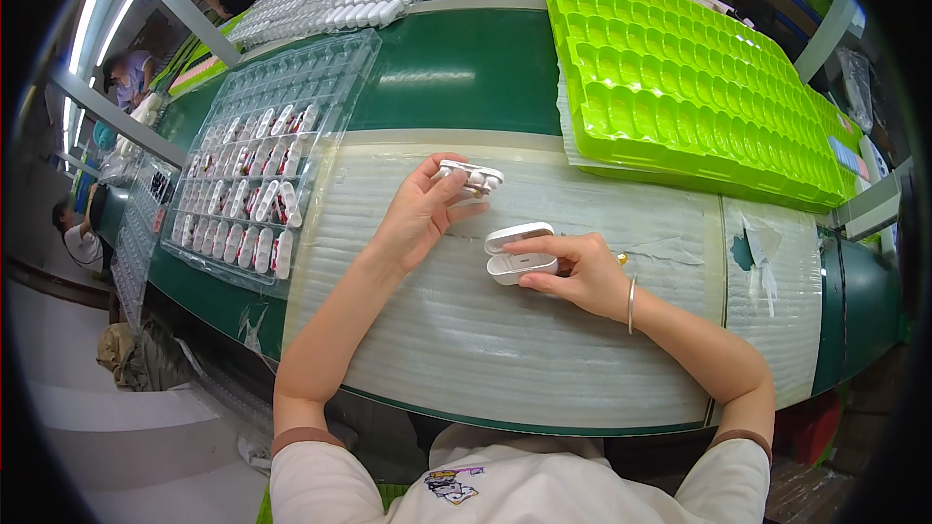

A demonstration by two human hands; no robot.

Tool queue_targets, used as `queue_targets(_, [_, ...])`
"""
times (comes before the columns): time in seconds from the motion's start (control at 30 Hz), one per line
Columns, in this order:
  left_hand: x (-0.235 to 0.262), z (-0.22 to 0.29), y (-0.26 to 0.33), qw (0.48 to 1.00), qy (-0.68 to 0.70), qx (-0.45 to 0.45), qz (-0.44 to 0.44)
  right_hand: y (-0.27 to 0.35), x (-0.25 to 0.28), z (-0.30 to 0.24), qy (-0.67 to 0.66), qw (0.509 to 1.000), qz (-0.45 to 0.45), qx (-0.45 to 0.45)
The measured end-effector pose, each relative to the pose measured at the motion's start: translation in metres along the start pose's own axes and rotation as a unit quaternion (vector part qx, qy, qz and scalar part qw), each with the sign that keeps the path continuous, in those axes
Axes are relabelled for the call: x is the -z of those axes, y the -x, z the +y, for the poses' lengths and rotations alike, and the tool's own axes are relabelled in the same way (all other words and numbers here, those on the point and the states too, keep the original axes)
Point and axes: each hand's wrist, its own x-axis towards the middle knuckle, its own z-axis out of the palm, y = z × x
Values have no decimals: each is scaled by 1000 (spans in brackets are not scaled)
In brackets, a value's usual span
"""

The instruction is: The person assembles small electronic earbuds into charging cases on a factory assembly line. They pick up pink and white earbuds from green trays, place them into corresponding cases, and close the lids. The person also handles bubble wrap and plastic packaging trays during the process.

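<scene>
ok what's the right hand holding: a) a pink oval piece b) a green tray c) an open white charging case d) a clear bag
c: the right hand grips a small white charging case with its lid flipped open, while the left hand holds white earbuds.

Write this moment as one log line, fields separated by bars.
left hand: holds white earbuds | right hand: holds open white case | clear tray: left | green tray: right
</scene>
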Motion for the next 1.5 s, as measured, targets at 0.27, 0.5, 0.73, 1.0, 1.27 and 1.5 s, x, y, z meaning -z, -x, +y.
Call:
queue_targets(0.27, [-7,-1,2,997,78,10,0,1,0,0,16,1000,15,8])
queue_targets(0.5, [2,2,-1,997,-58,-27,-42,1,-2,3,8,1000,15,12])
queue_targets(0.73, [2,-7,-1,875,-460,-141,-44,1,-2,5,12,1000,21,19])
queue_targets(1.0, [-3,-3,3,681,-679,-272,47,1,-5,7,-15,999,34,30])
queue_targets(1.27, [2,7,7,703,-666,-235,89,0,-7,15,-44,998,41,4])
queue_targets(1.5, [7,7,3,759,-617,-170,115,0,-6,12,-49,998,46,1])
